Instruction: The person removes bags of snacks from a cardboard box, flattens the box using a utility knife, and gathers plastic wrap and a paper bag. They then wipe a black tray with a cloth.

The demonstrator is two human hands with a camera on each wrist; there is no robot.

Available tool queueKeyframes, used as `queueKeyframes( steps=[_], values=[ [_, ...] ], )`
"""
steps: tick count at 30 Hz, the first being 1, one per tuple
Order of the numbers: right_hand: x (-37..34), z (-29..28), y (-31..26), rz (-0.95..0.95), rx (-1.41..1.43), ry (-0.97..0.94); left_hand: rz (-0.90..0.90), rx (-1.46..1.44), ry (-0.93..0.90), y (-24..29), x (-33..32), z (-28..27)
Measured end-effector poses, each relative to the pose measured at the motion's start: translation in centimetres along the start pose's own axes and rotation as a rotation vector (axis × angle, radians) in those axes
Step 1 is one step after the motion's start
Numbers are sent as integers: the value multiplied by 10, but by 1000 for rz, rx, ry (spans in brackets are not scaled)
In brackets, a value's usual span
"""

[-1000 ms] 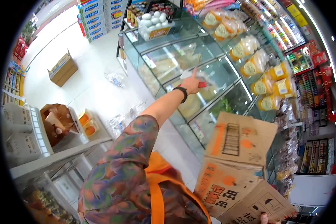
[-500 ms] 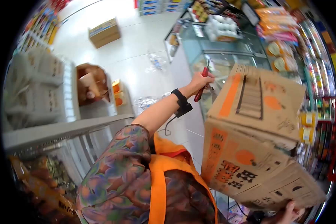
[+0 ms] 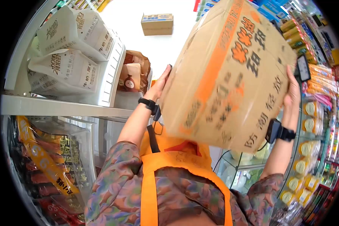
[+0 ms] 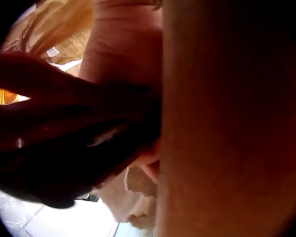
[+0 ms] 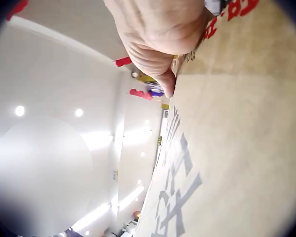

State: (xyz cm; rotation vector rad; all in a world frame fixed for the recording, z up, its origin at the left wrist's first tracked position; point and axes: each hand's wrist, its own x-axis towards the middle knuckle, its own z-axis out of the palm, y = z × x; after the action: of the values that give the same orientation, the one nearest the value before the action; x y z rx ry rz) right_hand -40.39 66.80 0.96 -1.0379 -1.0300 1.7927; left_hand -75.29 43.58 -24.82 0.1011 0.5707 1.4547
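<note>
A large cardboard box (image 3: pixel 229 75) with orange and black print is raised, tilted, in front of the chest. My left hand (image 3: pixel 160 86) lies against its left side; in the left wrist view a dark red-handled tool (image 4: pixel 44 123) is in that hand, beside the box's dim brown side (image 4: pixel 232 123). The tool's far end is hidden. At the box's right edge my right hand (image 3: pixel 293 92) grips it; in the right wrist view one digit of that hand (image 5: pixel 158 29) lies along the edge of the printed face (image 5: pixel 237 128), with the other fingers largely hidden.
On the left stands a white shelf (image 3: pixel 64 109) with paper bags (image 3: pixel 71 69) and, below, packaged food (image 3: pixel 45 162). A small carton (image 3: pixel 157 25) lies on the floor ahead. At the right are a glass counter (image 3: pixel 248 162) and yellow-labelled packages (image 3: pixel 309 148).
The box has been lifted and turned up in front of the body. My left hand has come from the glass counter to its left side; my right hand has risen along with the box.
</note>
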Motion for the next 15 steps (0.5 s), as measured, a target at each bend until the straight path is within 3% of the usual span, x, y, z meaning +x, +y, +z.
queueKeyframes(
  steps=[2,4,5,8,9,10,12,15],
  values=[
    [65,-3,35,-26,-86,39,-40,-31,74,11,-7,-18],
    [124,-14,63,-1,-350,98,-17,-10,188,20,-16,-10],
    [144,-10,72,-46,-529,64,67,84,259,23,-16,-4],
    [168,15,113,-328,-872,13,22,99,324,25,-9,-2],
    [202,-5,133,-177,-1065,-157,19,82,345,25,-5,-3],
    [215,-1,148,-141,-1351,-100,25,72,379,27,2,-5],
    [242,6,177,-111,-1419,-328,36,43,445,28,14,0],
    [207,52,169,104,-984,-648,-27,95,515,34,31,-10]
  ],
)
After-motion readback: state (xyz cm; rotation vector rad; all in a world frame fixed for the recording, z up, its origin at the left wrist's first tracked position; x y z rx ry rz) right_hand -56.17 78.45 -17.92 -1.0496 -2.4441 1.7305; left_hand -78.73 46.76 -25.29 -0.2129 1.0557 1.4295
